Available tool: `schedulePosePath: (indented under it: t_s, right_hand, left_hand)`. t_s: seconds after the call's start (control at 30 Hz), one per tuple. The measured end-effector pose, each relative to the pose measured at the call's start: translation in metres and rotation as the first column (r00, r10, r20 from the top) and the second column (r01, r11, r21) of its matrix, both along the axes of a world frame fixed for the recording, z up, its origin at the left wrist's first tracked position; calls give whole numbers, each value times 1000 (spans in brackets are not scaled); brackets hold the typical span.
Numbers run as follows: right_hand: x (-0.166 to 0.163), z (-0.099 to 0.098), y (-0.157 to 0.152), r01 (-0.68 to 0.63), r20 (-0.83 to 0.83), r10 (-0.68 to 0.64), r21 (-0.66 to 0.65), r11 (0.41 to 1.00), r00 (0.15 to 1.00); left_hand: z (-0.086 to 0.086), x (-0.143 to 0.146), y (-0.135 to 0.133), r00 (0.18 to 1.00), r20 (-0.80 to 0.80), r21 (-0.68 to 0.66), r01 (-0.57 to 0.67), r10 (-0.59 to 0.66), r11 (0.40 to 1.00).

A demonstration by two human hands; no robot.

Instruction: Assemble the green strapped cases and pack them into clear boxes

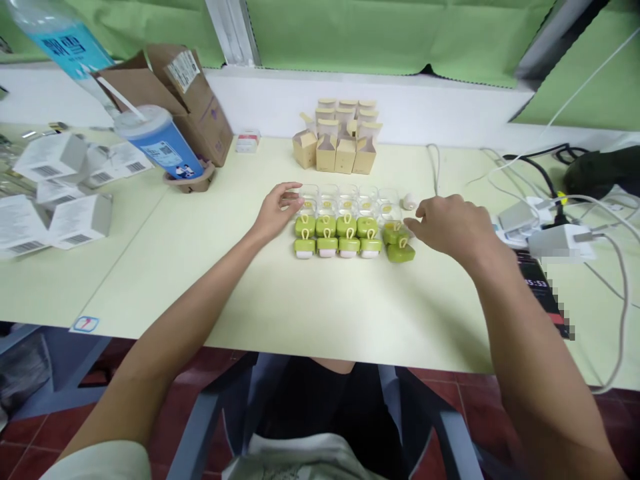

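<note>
Small green cases with cream loop straps (347,227) sit in two rows on the table. Behind them stand clear plastic cups (348,198) with yellow-green marks inside. My left hand (280,212) is at the left end of these rows, fingers and thumb apart, its tips beside the leftmost clear cup. At the right end, two green cases (400,252) lie slightly askew from the others. My right hand (453,230) hovers just right of them, fingers bent and a gap showing between index finger and thumb. Some of its fingers are hidden behind the hand.
Small open cardboard boxes (345,150) stand against the wall. A small whitish round item (410,201) lies near my right hand. White boxes (80,220), a blue cup (165,147) and a brown carton (200,113) are left. Cables, a power strip (560,240) and a phone-like screen (543,287) are right.
</note>
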State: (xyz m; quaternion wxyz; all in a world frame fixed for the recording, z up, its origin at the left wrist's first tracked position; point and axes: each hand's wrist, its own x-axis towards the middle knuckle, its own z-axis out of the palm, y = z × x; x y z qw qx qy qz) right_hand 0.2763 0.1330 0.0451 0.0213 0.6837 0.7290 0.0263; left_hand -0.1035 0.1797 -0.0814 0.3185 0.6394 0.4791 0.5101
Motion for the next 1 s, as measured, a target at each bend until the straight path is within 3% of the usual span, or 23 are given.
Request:
schedulePosePath:
  t_s: [0.1, 0.2, 0.3, 0.4, 0.47, 0.57, 0.67, 0.73, 0.87, 1.0]
  right_hand:
    - [3, -6, -7, 152, -124, -133, 154, 976, 983]
    - [17, -21, -5, 231, -323, -137, 276, 933, 937]
    - [32, -50, 2, 202, -459, -7, 378, 904, 889]
    - [40, -78, 8, 119, -480, 153, 489, 864, 864]
    - [42, -90, 13, 72, -470, 220, 527, 847, 855]
    - [44, -101, 22, -2, -487, 314, 539, 843, 815]
    - [45, -109, 28, -47, -527, 366, 523, 851, 767]
    - [44, -112, 30, -42, -550, 372, 520, 853, 748]
    - [43, -112, 31, 11, -590, 363, 535, 845, 721]
    - [44, -110, 31, 85, -646, 320, 513, 854, 693]
  left_hand:
    - [-1, 1, 1, 1000, 1, 2, -14, 14, 1000]
    - [-1, 1, 0, 1000, 0, -9, -16, 16, 1000]
    - [-3, 1, 0, 1000, -13, 14, -26, 26, 1000]
    - [-1, 1, 0, 992, -31, 78, -116, 119, 990]
    - [7, 1, -3, 975, -39, 117, -214, 220, 970]
    - [34, 1, -25, 941, -82, 221, -305, 329, 926]
    - [62, -1, -72, 932, -295, 353, -98, 210, 931]
    - [68, -3, -106, 866, -481, 365, 54, 138, 930]
    - [52, -5, -146, 732, -657, 375, 110, 180, 921]
    - [33, -3, -143, 675, -725, 314, 144, 139, 938]
